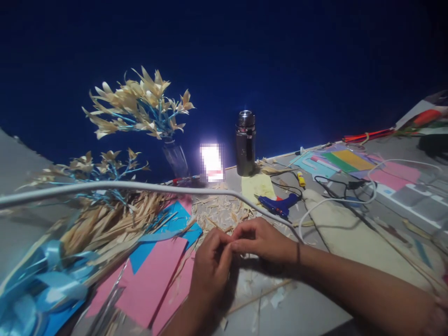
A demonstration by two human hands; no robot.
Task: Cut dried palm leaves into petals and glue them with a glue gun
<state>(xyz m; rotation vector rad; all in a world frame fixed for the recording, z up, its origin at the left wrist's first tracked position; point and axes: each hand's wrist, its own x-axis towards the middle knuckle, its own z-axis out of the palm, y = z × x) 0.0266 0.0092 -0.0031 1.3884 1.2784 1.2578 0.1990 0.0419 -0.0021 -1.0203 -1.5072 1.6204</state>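
Observation:
My left hand (211,262) and my right hand (262,239) meet at the fingertips over the middle of the table. Both are closed in a pinch, and whatever lies between the fingers is too small or hidden to make out. Pale dried scraps (219,207) are scattered just beyond my fingers. A blue glue gun (279,205) lies past my right hand, partly on a yellow sheet (257,186). Left of my left hand are pink paper sheets (154,277), a blue sheet (185,217) and a bundle of dried husk strips (105,224).
A white cable (168,189) crosses the scene above my hands. At the back stand a dark flask (246,144) and a glass vase (176,158) of husk flowers (140,102). Light blue ribbon (52,280) is heaped at left. Coloured papers (350,161) and a white power strip (413,207) lie right.

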